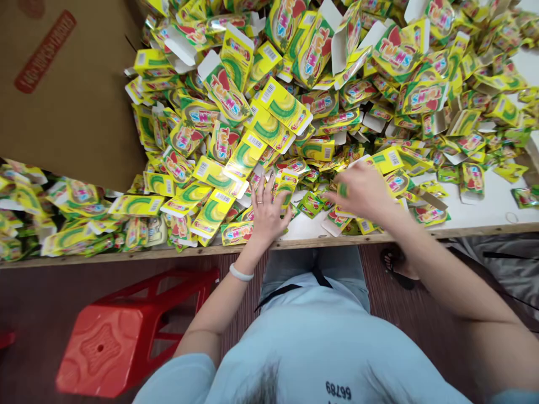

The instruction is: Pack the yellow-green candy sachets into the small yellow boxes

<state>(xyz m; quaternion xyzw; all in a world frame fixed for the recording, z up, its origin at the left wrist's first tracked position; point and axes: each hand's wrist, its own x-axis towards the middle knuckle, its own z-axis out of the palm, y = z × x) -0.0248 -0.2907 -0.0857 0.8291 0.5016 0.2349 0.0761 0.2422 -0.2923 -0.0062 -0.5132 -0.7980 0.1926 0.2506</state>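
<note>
On the white-topped table with a wooden front edge, a large brown cardboard carton stood at the left, beside heaped yellow-and-green printed paperboard boxes. A slide over the front edge was judged possible, should the loose heap be nudged; open flaps could be creased by the weight above.

The right hand was blurred over the front of the heap; its grip could not be told. The left hand was set near the edge, fingers moderately spread. At its thumb side a small yellow-and-green paperboard box was touched; whether it was pinched could not be told. If lightly held, it could be tipped. Its long axis was directed away from the body, slightly rightward. Small green foil sachets lay between the hands and could be trapped under boxes.
</note>
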